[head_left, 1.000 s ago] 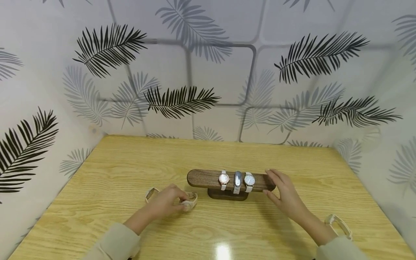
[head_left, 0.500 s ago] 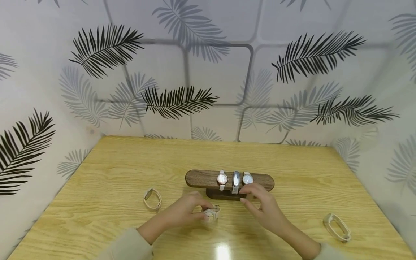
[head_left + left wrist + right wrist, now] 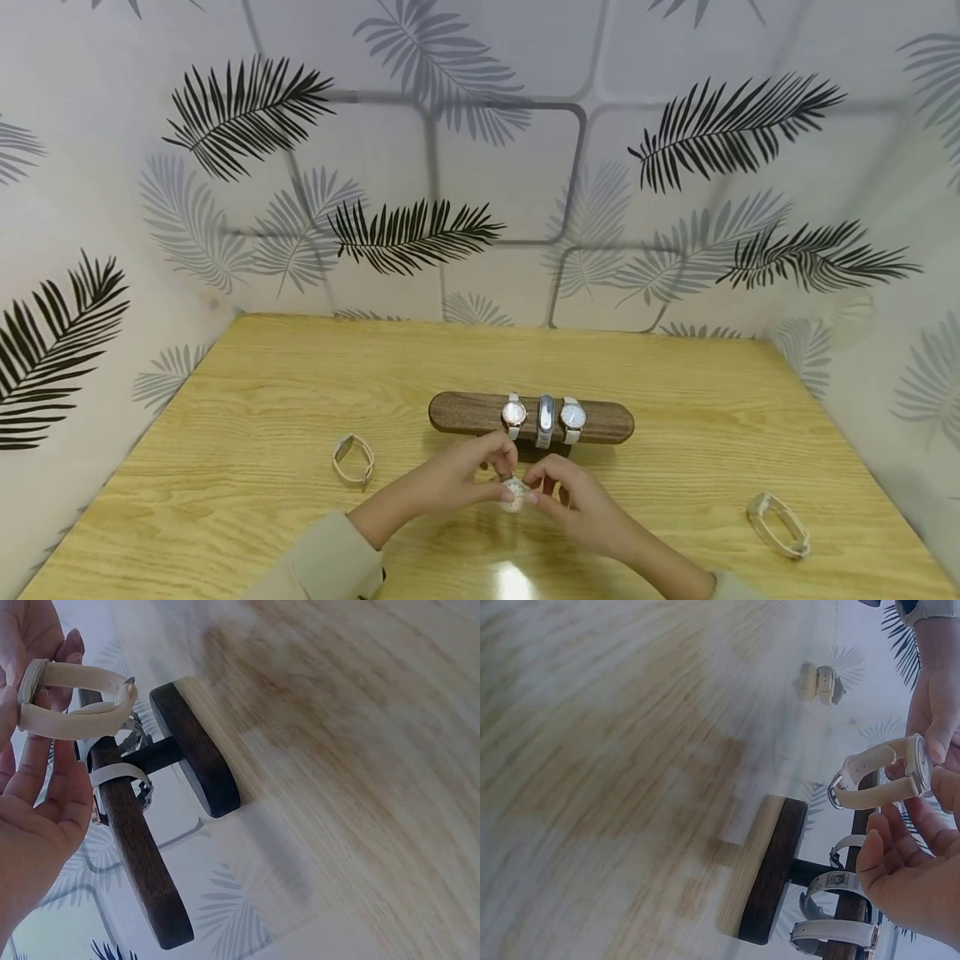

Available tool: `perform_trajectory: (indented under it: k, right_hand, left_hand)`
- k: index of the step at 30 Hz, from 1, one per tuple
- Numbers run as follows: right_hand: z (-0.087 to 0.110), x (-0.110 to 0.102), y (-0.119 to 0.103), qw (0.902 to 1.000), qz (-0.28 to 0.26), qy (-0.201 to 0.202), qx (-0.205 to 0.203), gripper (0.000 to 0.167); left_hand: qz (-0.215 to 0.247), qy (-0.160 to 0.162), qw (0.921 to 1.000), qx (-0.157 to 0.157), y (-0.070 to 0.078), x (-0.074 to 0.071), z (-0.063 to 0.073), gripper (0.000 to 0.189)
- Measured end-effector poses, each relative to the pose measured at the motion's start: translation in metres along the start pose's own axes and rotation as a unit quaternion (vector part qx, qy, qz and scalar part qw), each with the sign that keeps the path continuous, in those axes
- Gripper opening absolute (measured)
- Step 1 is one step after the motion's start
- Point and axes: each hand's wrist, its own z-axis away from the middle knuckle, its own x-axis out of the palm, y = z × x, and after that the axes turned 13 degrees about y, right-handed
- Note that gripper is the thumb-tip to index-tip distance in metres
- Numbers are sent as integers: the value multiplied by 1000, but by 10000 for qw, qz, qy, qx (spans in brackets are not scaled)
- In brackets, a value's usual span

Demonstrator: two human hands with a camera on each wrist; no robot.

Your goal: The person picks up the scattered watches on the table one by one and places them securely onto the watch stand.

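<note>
A wristwatch [image 3: 513, 495] with a pale cream strap is held up just in front of the dark wooden watch stand [image 3: 459, 413]. My left hand [image 3: 467, 473] pinches its case from the left. My right hand [image 3: 581, 502] pinches it from the other side, thumb and fingertips at the case edge. In the left wrist view the buckled strap [image 3: 79, 724] forms a closed loop pointing away from the case. Three pieces sit around the stand's bar: a watch with a rose-gold case [image 3: 513, 414], a fitness band [image 3: 546, 420] and a round-faced watch [image 3: 573, 417].
On the wooden table [image 3: 300, 358], a cream-strapped band [image 3: 367, 467] lies at left. Another looped cream band [image 3: 780, 527] lies at right. Behind the table rises a leaf-patterned backdrop [image 3: 495, 192].
My left hand has carried the watch rightward, from the left of the stand to in front of it. My right hand has come from the stand's right end to the watch.
</note>
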Motion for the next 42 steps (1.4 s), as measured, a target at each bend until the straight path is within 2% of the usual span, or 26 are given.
perform_trajectory:
  k: [3,7,11,14,16,18,20,22,24,27,32,38,41,42]
  right_hand:
    - [2,0,-1,9998,-115,-1,172,5]
    - [3,-3,-1,9962,-505,-164,685,10]
    - [3,-5,-1,9866,-893,-384,1308,16]
    - [3,-6,-2,9763,-1022,-472,1847,21]
    - [3,-6,-3,9687,-1081,-434,2192,23]
    - [4,-6,-4,9597,-1173,-316,2535,25]
    - [4,-5,-3,9520,-1259,-154,2787,25]
    - [4,-3,-4,9441,-1362,48,3003,24]
    - [4,-1,-5,9365,-1461,252,3177,22]
    - [4,3,-7,9246,-1683,438,3388,20]
    - [5,6,-10,9130,-1878,370,3604,16]
    - [8,6,-9,9125,-1932,163,3601,17]
    - [8,-1,-8,9298,-1662,-44,3284,24]
    - [7,-6,-8,9394,-1510,-89,3077,26]
  left_hand:
    - [31,-162,9999,4,-1,1,-4,23]
    - [11,-262,9996,-45,-1,3,-8,21]
    - [-207,-44,9998,45,0,6,-9,23]
    - [-548,278,9980,-152,3,10,-7,35]
    - [-860,519,9944,-325,6,12,-5,45]
    - [-1404,712,9868,-384,11,16,-3,56]
    - [-1995,776,9761,-384,14,21,-2,64]
    - [-2646,805,9605,-293,18,27,-1,71]
    - [-3006,805,9500,-252,20,33,1,74]
    - [-2999,969,9489,-153,19,39,3,65]
    - [-2713,1100,9561,-156,14,43,3,48]
    - [-2733,1011,9565,-136,11,44,5,44]
    - [-2656,1023,9583,-262,6,43,8,46]
    - [-2623,1038,9589,-307,4,42,10,46]
